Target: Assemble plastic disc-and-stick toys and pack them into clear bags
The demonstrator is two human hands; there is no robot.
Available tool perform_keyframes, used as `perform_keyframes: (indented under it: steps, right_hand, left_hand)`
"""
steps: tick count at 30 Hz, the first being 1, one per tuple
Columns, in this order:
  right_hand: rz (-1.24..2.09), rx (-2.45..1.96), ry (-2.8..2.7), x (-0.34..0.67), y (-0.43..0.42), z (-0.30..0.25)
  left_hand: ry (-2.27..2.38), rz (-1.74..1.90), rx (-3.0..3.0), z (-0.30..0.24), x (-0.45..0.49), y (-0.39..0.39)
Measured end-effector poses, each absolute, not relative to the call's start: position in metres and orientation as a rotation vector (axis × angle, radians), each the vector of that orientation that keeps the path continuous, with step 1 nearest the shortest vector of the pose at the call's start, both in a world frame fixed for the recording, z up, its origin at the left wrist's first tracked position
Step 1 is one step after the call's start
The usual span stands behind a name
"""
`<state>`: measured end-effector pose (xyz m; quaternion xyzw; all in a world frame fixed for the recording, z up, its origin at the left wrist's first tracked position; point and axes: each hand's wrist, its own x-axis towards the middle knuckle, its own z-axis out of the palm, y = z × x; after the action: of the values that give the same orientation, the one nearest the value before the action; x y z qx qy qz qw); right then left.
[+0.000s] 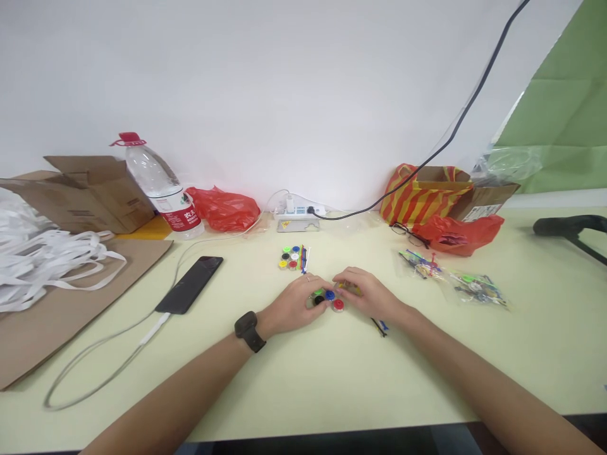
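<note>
On the pale table my left hand [303, 302] curls round a cluster of small round clear pieces with coloured tops. Its thumb and forefinger close about the black piece [319, 300] and the green piece [317, 292]. A blue piece [330, 295] sits between my two hands, and a red piece [338, 305] lies just in front of it. My right hand [364, 292] bends over the cluster's right side, its fingers closed at a yellow piece [342, 285] that they partly hide. Thin black and blue strips [380, 327] lie under my right wrist.
Behind my hands is a second group of round pieces [289, 257] beside coloured strips [304, 259]. Clear bags of parts [478, 289] lie right. A phone [190, 284] with a looping cable, a tilted bottle [164, 186] and cardboard [90, 303] are left. A power strip [298, 208] is at the wall.
</note>
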<state>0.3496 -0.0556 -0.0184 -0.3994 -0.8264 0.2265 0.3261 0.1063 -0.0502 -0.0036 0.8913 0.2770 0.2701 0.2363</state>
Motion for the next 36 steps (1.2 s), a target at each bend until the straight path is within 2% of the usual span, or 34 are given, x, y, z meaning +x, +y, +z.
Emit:
perform_keyframes:
  steps: [7,17,27,36]
  right_hand:
    - [0.755,-1.202,-2.033,0.354,-0.051,-0.023]
    - [0.567,-1.336,-2.063,0.366,-0.047,-0.010]
    - [1.114,-1.252,-2.297,0.394,-0.049,0.015]
    - [1.121,-1.237,-2.324,0.402,-0.049,0.020]
  left_hand:
    - [0.778,0.721,2.455,-0.002,0.106,-0.050]
    - [0.623,0.675,2.537,0.008,0.112,-0.060]
    - [0.691,0.673,2.524,0.005,0.109,-0.055]
    - [0.785,0.526,2.687,0.000,0.109,-0.058]
